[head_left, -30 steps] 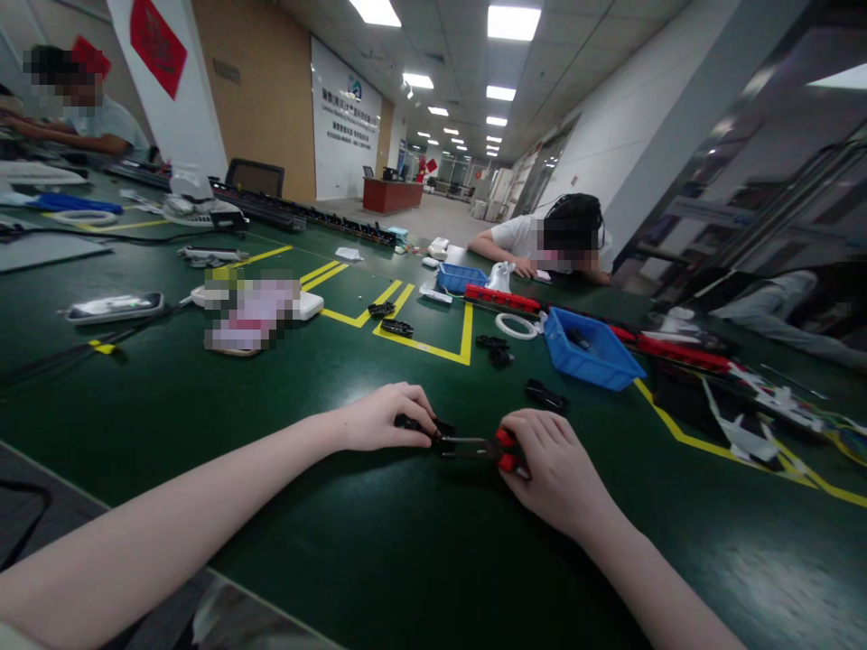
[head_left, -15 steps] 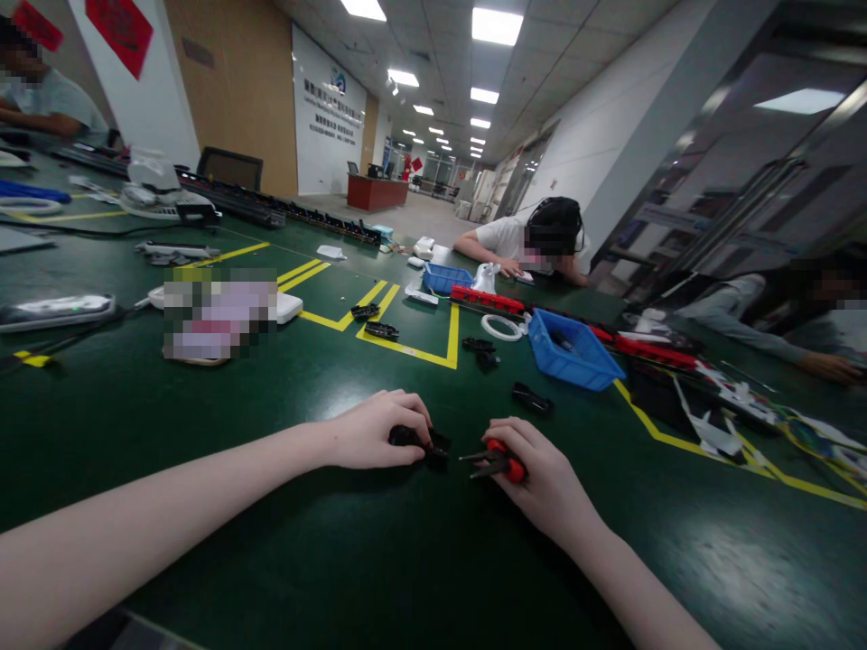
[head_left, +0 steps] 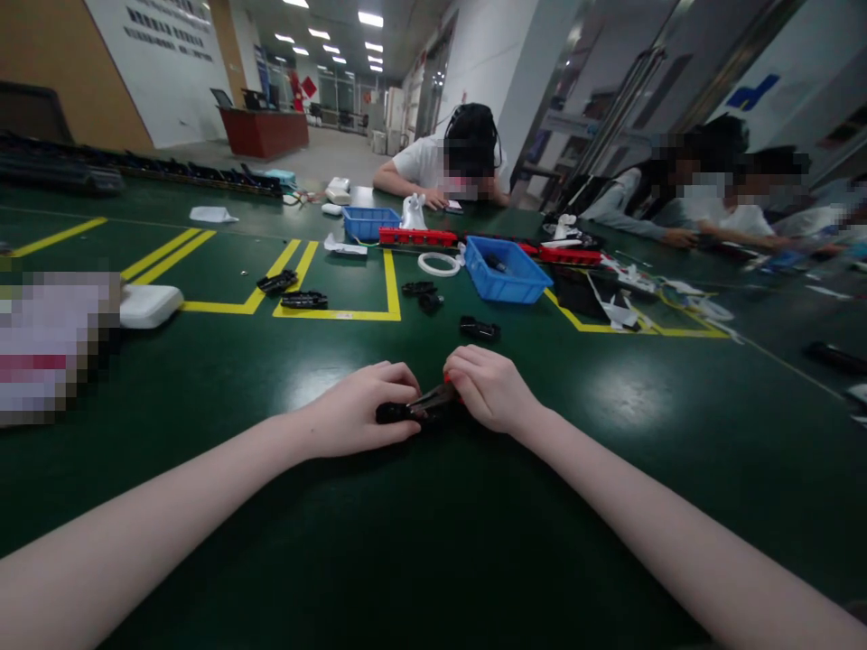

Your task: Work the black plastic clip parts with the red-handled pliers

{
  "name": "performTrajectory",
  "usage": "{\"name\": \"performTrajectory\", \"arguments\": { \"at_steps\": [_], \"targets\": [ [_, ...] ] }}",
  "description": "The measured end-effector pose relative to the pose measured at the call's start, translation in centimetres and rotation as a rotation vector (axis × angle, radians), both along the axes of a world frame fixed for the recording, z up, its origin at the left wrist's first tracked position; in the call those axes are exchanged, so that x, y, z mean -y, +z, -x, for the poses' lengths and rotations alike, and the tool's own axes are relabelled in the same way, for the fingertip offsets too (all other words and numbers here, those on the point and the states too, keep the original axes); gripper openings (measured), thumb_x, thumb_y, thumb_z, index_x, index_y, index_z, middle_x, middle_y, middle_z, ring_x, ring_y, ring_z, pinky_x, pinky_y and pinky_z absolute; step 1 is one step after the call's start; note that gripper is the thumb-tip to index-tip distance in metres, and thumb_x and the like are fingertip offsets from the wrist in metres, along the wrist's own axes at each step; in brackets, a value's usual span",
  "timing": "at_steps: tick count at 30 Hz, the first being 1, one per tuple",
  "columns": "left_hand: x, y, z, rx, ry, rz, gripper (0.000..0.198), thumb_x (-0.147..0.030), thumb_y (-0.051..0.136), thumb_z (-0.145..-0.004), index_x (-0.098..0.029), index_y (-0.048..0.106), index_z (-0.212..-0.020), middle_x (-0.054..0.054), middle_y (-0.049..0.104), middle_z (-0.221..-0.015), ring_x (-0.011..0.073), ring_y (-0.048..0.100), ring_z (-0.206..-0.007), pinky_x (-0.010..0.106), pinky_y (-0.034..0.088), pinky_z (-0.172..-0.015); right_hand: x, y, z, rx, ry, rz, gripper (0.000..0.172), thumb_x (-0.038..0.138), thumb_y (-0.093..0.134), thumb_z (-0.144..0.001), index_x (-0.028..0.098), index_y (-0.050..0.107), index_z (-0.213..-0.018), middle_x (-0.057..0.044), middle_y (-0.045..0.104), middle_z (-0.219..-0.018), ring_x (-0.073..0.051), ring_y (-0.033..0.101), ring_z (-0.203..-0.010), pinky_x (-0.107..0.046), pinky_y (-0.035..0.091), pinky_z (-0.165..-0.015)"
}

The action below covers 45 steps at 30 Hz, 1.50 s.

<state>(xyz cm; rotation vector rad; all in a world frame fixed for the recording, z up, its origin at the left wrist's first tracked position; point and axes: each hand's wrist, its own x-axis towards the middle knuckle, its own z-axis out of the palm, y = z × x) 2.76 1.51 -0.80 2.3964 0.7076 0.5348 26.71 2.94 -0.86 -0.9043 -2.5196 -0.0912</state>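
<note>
Two hands, glossy part, perhaps pliers

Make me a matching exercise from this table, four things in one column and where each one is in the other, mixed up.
Things:
1. black part
2. pliers
3. white ring
4. blue bin

Places:
A. closed in the right hand, mostly hidden by it
B. behind the hands, with a small dark piece inside it
C. gripped by the left hand
D. flat on the table, just left of the blue bin

Pairs: 1-C, 2-A, 3-D, 4-B
</note>
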Motion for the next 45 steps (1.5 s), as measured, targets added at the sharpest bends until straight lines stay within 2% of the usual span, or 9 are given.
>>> {"name": "performTrajectory", "arguments": {
  "at_steps": [3, 7, 12, 19, 31, 39, 45],
  "targets": [
    [-0.1, -0.2, 0.2, 0.006, -0.02, 0.003, 0.016, -0.028, 0.063, -0.089, -0.022, 0.069, -0.102, 0.005, 0.06, -0.111, 0.0211, 0.056, -0.103, 0.035, 0.045, -0.091, -1.2, 0.0, 0.5, 0.016, 0.05, -0.014, 0.039, 0.031, 0.024, -0.102, 0.019, 0.052, -0.077, -0.005, 0.057, -0.074, -0.016, 0.049, -0.066, -0.031, 0.038, -0.065],
    [-0.2, -0.5, 0.4, 0.019, -0.015, 0.032, 0.018, -0.032, 0.067, -0.087, -0.024, 0.071, -0.102, 0.004, 0.06, -0.112, 0.0221, 0.056, -0.103, 0.035, 0.046, -0.09, -2.4, -0.2, 1.1, 0.022, 0.099, -0.053, 0.037, 0.031, 0.025, -0.1, 0.02, 0.052, -0.078, -0.006, 0.06, -0.077, -0.017, 0.052, -0.071, -0.033, 0.039, -0.069],
    [-0.5, -0.4, 0.6, 0.055, -0.008, 0.137, 0.013, -0.032, 0.069, -0.086, -0.022, 0.072, -0.094, 0.004, 0.062, -0.109, 0.0211, 0.057, -0.103, 0.036, 0.046, -0.092, -2.0, -0.2, 0.8, 0.014, 0.112, -0.113, 0.034, 0.026, 0.027, -0.099, 0.018, 0.055, -0.082, -0.009, 0.064, -0.083, -0.02, 0.057, -0.079, -0.035, 0.042, -0.074],
    [-0.7, -0.2, 0.9, 0.12, -0.001, 0.286, 0.014, -0.033, 0.071, -0.083, -0.021, 0.073, -0.091, 0.003, 0.063, -0.109, 0.0206, 0.06, -0.103, 0.038, 0.047, -0.095, -2.2, -0.2, 0.0, 0.034, 0.112, -0.154, 0.033, 0.024, 0.03, -0.098, 0.018, 0.057, -0.081, -0.009, 0.065, -0.081, -0.019, 0.057, -0.076, -0.034, 0.042, -0.071],
    [-0.6, -0.3, 1.0, 0.183, 0.084, 0.239, 0.014, -0.032, 0.071, -0.082, -0.019, 0.072, -0.087, 0.004, 0.063, -0.108, 0.02, 0.061, -0.101, 0.038, 0.046, -0.094, -2.5, -0.3, -0.1, 0.043, 0.105, -0.139, 0.034, 0.024, 0.03, -0.097, 0.019, 0.055, -0.076, -0.006, 0.062, -0.073, -0.017, 0.053, -0.066, -0.032, 0.038, -0.065],
    [-0.5, -0.3, 0.9, 0.173, 0.016, 0.224, 0.015, -0.029, 0.074, -0.08, -0.017, 0.066, -0.084, 0.004, 0.065, -0.11, 0.0198, 0.061, -0.102, 0.035, 0.046, -0.094, -2.4, -0.3, 0.2, 0.058, 0.132, -0.098, 0.033, 0.025, 0.03, -0.097, 0.019, 0.054, -0.074, -0.005, 0.061, -0.072, -0.017, 0.053, -0.066, -0.032, 0.036, -0.065],
    [-0.3, -0.2, 0.8, 0.197, 0.077, 0.265, 0.015, -0.028, 0.067, -0.087, -0.017, 0.063, -0.094, 0.003, 0.066, -0.103, 0.0187, 0.061, -0.096, 0.033, 0.046, -0.089, -2.3, 0.3, 0.3, 0.021, 0.09, -0.098, 0.033, 0.023, 0.029, -0.098, 0.019, 0.052, -0.074, -0.004, 0.059, -0.068, -0.016, 0.051, -0.063, -0.031, 0.036, -0.064]
  ]
}}
